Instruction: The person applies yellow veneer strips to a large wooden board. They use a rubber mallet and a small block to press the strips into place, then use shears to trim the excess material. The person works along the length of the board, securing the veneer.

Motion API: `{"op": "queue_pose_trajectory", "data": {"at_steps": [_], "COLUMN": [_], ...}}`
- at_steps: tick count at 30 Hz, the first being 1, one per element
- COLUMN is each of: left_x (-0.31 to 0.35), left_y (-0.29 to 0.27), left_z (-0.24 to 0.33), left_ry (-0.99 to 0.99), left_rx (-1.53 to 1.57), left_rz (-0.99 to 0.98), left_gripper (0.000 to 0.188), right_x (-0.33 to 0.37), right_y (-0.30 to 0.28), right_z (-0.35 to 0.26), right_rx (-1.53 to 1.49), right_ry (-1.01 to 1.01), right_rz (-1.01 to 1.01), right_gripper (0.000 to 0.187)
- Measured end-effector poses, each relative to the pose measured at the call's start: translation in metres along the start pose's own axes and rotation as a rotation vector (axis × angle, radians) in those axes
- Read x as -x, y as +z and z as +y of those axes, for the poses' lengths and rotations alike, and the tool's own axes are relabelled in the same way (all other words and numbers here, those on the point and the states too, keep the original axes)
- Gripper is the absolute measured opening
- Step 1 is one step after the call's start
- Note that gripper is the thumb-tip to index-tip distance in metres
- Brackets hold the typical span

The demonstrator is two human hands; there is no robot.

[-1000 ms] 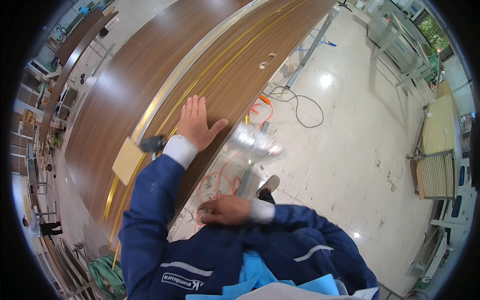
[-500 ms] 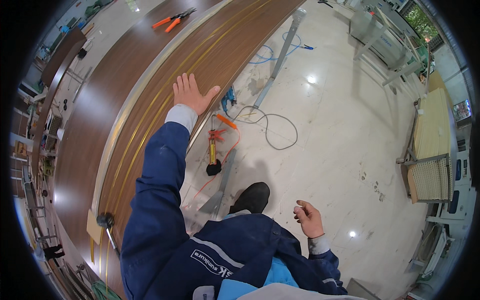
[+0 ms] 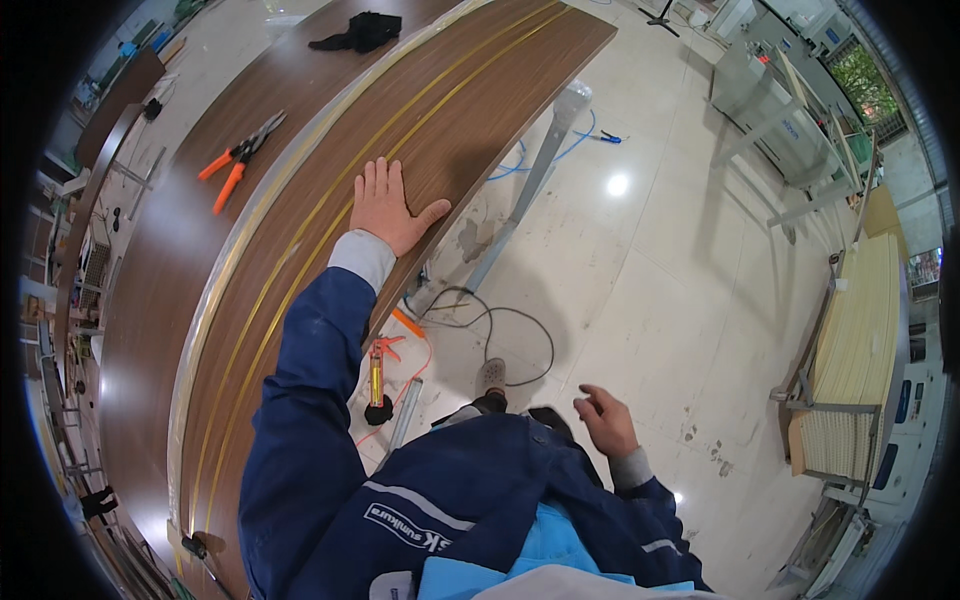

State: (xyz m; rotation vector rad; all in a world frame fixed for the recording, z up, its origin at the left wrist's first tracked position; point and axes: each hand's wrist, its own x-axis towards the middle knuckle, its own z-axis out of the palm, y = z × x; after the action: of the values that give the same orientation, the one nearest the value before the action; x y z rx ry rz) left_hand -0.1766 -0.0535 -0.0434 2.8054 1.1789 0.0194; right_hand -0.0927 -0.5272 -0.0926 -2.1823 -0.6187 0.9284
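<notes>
My left hand [image 3: 387, 207] lies flat with fingers spread on a long brown wood-grain panel [image 3: 480, 125], near its right edge. Two thin gold strips [image 3: 441, 95] run along this panel, just by the fingertips. My right hand [image 3: 608, 422] hangs over the floor at my right side, loosely curled, thumb and forefinger apart, with nothing visible in it. Orange-handled snips [image 3: 242, 158] rest on the panel surface beyond the pale, film-covered strip [image 3: 262, 210]. A black cloth or glove [image 3: 365, 32] lies farther up. Near the lower left is a black-headed hammer [image 3: 194, 546].
On the floor beside the panel are a caulking gun [image 3: 377, 375], a looped dark cable [image 3: 551, 345] and a blue hose [image 3: 520, 160]. A metal leg [image 3: 540, 160] stands under the panel. A rack of pale boards [image 3: 855, 340] stands at right, with a grey machine [image 3: 765, 120] behind.
I have moved forward along the panel, my left hand still flat on it. The snips and caulking gun sit nearer in view, and the black cloth has come into sight.
</notes>
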Motion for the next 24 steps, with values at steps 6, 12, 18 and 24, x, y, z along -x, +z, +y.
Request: {"op": "queue_pose_trajectory", "data": {"at_steps": [6, 12, 18, 24], "left_x": [-0.111, -0.234, -0.372, -0.485], "left_y": [0.0, 0.014, 0.005, 0.003], "left_z": [0.06, 0.107, 0.175, 0.235], "left_ry": [0.046, 0.145, 0.237, 0.286], "left_rx": [0.04, 0.025, 0.058, 0.115], "left_rz": [0.009, 0.093, 0.018, -0.058], "left_gripper": [0.118, 0.119, 0.121, 0.124], "right_x": [-0.166, -0.384, -0.665, -0.851], "right_y": [-0.084, -0.201, -0.318, -0.346], "right_z": [-0.054, -0.127, -0.239, -0.324], "right_rx": [-0.069, -0.006, 0.238, 0.579], "right_ry": [-0.177, -0.471, -0.848, -0.659], "right_rz": [0.076, 0.117, 0.457, 0.119], "right_gripper": [0.04, 0.042, 0.078, 0.092]}}
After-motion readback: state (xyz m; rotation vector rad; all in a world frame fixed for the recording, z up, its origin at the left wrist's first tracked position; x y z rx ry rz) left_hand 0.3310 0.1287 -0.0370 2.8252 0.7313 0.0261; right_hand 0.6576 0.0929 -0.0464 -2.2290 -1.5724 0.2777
